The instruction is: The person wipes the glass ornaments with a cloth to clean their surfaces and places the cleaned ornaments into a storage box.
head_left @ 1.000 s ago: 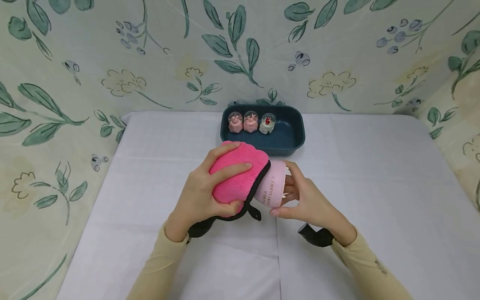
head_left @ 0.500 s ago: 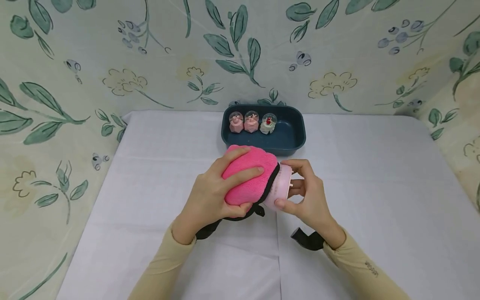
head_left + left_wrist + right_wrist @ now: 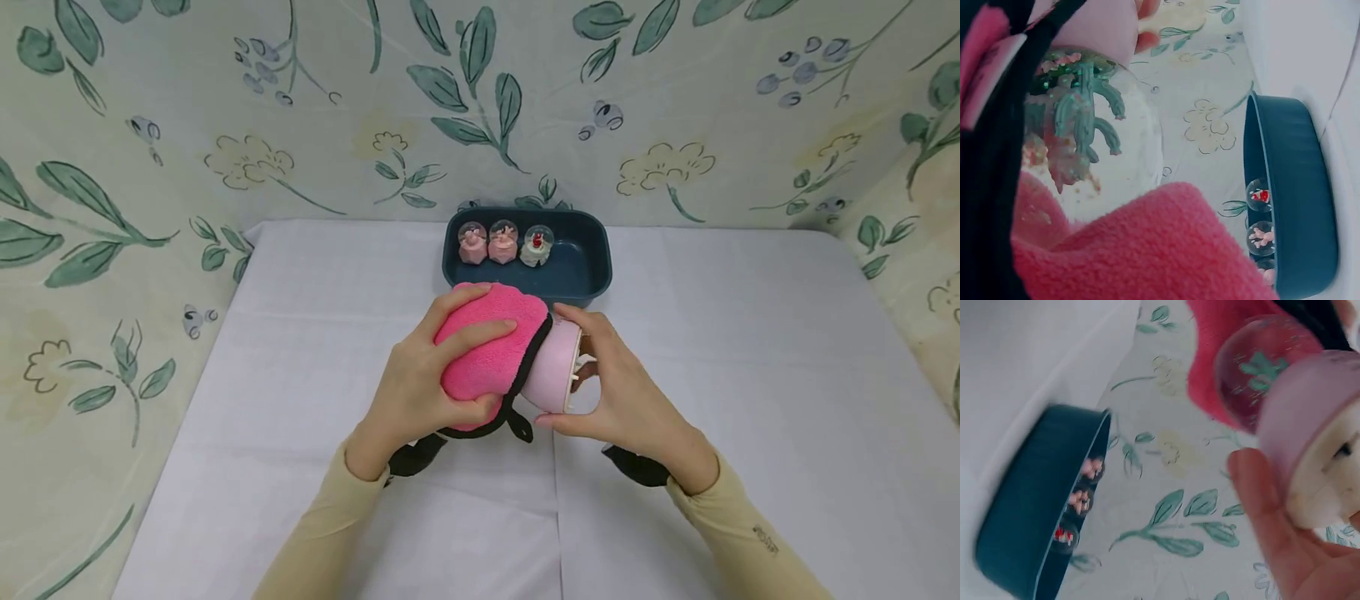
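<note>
My left hand (image 3: 408, 379) grips a fluffy pink cloth (image 3: 483, 346) with black edging and a small black loop. The cloth wraps the clear dome of a snow globe (image 3: 547, 371), hiding it in the head view. In the left wrist view the dome (image 3: 1141, 137) shows a green cactus and glitter inside. My right hand (image 3: 633, 400) holds the globe's pale pink base by its rim, thumb below and forefinger above. The right wrist view shows the base's cream underside (image 3: 1329, 469) and the dome (image 3: 1247, 369) against the cloth. The globe is tilted on its side above the table.
Behind the hands a dark blue tray (image 3: 588, 283) stands on the white-covered table (image 3: 750, 350). Inside, at its left, are two small pink snow globes (image 3: 487, 243) and a white one (image 3: 537, 247) with a red figure. A leaf-patterned cloth (image 3: 300, 100) hangs behind.
Both hands shifted right with the globe and cloth, then slightly back left. The base has turned between my right fingers; its gold lettering, seen earlier, no longer faces the head camera.
</note>
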A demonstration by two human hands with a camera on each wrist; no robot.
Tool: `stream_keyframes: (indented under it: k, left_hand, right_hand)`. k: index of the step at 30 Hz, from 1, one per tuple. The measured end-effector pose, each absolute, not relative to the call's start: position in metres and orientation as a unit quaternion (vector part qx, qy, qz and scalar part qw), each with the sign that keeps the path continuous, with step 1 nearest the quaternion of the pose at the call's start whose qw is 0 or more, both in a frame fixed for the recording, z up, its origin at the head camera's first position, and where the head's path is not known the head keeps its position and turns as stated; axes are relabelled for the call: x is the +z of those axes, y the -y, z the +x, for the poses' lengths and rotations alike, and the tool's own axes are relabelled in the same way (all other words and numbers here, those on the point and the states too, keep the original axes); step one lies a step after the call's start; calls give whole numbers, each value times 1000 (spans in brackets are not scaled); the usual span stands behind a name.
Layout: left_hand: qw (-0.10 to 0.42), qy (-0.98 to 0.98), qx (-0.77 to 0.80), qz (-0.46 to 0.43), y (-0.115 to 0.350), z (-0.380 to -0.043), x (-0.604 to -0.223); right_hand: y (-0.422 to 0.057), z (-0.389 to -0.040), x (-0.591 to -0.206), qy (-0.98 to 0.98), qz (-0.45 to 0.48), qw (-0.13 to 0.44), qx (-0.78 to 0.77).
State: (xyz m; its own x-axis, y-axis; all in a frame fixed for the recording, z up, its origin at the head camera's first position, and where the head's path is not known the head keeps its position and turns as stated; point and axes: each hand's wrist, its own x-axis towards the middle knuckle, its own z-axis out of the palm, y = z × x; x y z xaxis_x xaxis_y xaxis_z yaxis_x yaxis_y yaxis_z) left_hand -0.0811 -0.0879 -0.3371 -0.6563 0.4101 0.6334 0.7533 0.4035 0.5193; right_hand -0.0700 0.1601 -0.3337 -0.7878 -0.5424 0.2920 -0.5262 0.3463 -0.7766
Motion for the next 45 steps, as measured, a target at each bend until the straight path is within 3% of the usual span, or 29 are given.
stream_keyframes:
  k: [3,6,8,12,15,19,22,28,31,33,35,40,43,45]
  left_hand:
    - [207,810,-411,-363,87,-81,-336]
    - [225,821,-366,-375,84,-80,-335]
    - [244,829,-323,-386,82,-79,-335]
    - [278,832,-263,-402,79,-77,-336]
    - [290,827,-262,-404,78,-77,-336]
    - [291,817,-311,-388,81,-78,-336]
    - [274,806,-365,-376,85,-79,-333]
    - [248,799,-406,-369,88,-79,-330]
    - [253,803,-387,-376,88,-78,-329]
    - [264,811,-355,-384,88,-77,-329]
    - [274,819,-320,-391,88,-76,-329]
    - [294,825,-271,-400,87,-74,-331]
    - [301,821,-280,-396,88,-73,-333]
    - [299,816,-308,-388,90,-74,-335]
  right_hand:
    - [-159,-71,-334,-838,-349,-123,-400]
    - [-155,-69,-339,-824,-311,-141,-452]
    - [-152,-66,-342,-812,-248,-92,-520]
    - [-149,-64,-342,-741,-141,92,-650]
    - [-152,-67,-341,-690,-143,206,-679]
    - [-158,-69,-339,-678,-205,249,-661]
    - [-160,-68,-336,-737,-237,191,-603]
    - [-156,-65,-331,-837,-320,-95,-433]
    - [-153,-65,-335,-817,-324,-147,-453]
    - [-150,-64,-339,-803,-297,-128,-500]
    - [-148,-60,-340,-790,-238,-72,-560]
    - [-146,-59,-340,-729,-122,133,-660]
    - [-148,-62,-338,-715,-135,206,-654]
    - [-149,-63,-337,-730,-160,209,-631]
